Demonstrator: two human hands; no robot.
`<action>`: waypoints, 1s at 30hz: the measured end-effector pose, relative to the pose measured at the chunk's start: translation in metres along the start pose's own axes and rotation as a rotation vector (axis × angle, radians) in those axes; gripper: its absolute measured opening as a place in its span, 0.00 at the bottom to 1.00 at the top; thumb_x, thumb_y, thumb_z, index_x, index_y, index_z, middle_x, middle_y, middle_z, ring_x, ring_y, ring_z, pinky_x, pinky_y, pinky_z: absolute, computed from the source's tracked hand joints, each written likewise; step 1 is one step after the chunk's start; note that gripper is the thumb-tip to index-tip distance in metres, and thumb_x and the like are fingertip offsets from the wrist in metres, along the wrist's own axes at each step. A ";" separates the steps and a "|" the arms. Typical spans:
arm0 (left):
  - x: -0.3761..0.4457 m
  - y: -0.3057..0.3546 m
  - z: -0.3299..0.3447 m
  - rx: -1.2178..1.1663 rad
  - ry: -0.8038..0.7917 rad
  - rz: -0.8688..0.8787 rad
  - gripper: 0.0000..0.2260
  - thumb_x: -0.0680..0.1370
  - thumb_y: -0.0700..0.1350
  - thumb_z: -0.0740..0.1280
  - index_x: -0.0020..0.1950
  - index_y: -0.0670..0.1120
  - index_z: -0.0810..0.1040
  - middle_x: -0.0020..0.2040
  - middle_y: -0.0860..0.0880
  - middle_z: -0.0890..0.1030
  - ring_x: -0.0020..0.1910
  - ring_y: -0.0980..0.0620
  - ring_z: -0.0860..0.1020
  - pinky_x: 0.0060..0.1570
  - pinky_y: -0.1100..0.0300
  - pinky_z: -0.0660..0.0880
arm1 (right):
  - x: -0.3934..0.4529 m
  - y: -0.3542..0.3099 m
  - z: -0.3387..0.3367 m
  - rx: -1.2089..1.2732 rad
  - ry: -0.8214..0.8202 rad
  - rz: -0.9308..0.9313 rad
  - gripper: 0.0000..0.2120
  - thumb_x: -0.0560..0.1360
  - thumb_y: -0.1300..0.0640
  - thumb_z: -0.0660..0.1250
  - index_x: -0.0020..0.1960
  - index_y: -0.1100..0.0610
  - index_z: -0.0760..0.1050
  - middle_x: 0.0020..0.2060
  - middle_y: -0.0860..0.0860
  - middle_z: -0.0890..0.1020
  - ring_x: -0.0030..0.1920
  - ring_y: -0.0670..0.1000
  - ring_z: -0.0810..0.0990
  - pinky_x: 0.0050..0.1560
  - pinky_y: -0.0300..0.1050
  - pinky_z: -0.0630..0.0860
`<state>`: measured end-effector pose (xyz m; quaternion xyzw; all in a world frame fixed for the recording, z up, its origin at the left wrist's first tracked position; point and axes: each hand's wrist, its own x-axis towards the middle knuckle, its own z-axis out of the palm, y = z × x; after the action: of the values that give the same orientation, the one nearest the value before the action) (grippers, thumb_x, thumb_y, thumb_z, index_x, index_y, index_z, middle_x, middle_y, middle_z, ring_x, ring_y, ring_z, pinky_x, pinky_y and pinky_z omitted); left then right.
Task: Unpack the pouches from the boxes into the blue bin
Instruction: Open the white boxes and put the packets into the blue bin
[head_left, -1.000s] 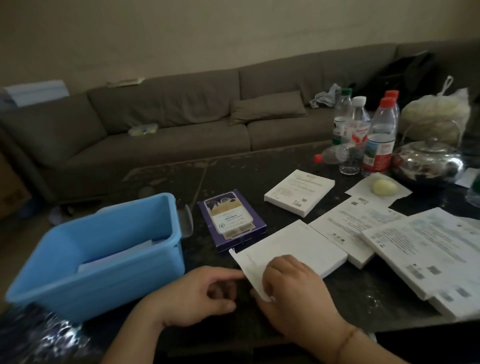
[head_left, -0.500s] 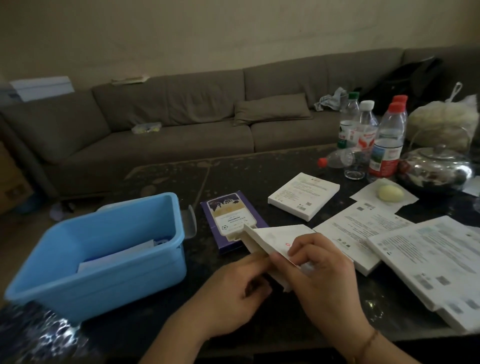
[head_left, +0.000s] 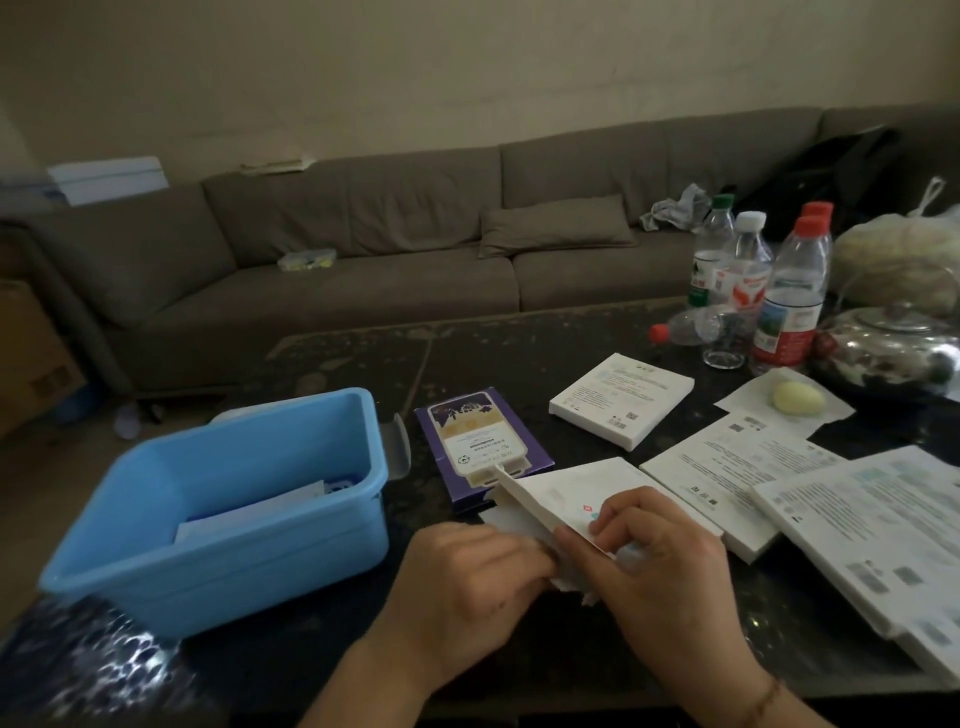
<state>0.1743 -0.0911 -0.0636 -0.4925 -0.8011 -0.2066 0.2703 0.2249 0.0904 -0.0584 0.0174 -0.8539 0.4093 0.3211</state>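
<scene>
A flat white box (head_left: 556, 493) is tilted up off the dark table near its front edge. My right hand (head_left: 654, 566) grips its near end from above. My left hand (head_left: 467, 577) is closed at the box's open end, pinching something white there; what it is stays hidden by my fingers. The blue bin (head_left: 218, 519) stands to the left with a pale pouch (head_left: 254, 514) lying inside. A purple box (head_left: 480, 447) lies just behind the held box. More white boxes lie on the table: one (head_left: 623, 397) further back, another (head_left: 727, 478) to the right.
Several water bottles (head_left: 789, 296), a metal teapot (head_left: 888, 348) and a tied plastic bag (head_left: 904, 260) crowd the table's back right. A yellow oval lump (head_left: 797, 399) rests on paper. Stacked white boxes (head_left: 872, 525) lie at the right edge. A grey sofa (head_left: 363, 249) runs behind.
The white box was lying flat with my hands at its flap; both hands have since lifted and tilted it, and my left hand has moved to its open end.
</scene>
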 end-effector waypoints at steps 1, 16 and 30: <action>-0.005 0.000 -0.002 0.060 0.099 0.014 0.04 0.79 0.47 0.68 0.49 0.51 0.83 0.46 0.55 0.85 0.44 0.60 0.80 0.44 0.67 0.75 | 0.001 -0.001 -0.001 -0.011 -0.027 0.034 0.16 0.62 0.34 0.64 0.28 0.46 0.73 0.36 0.37 0.77 0.43 0.38 0.79 0.38 0.31 0.76; -0.009 0.006 -0.074 -0.373 0.582 -0.778 0.02 0.79 0.52 0.65 0.46 0.57 0.76 0.45 0.61 0.82 0.44 0.63 0.81 0.38 0.72 0.76 | -0.009 -0.049 0.003 0.562 -0.425 0.435 0.20 0.73 0.36 0.62 0.36 0.48 0.84 0.40 0.46 0.86 0.42 0.42 0.80 0.49 0.39 0.73; -0.039 -0.024 -0.153 -1.244 0.782 -1.332 0.13 0.70 0.52 0.73 0.52 0.50 0.82 0.49 0.45 0.86 0.49 0.42 0.85 0.53 0.39 0.80 | 0.048 -0.121 0.050 0.481 -0.631 0.428 0.07 0.74 0.54 0.65 0.48 0.51 0.81 0.39 0.47 0.87 0.38 0.46 0.86 0.28 0.35 0.78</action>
<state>0.2017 -0.2191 0.0280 0.1071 -0.5176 -0.8481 0.0373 0.1951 -0.0140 0.0288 0.0382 -0.7750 0.6280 -0.0600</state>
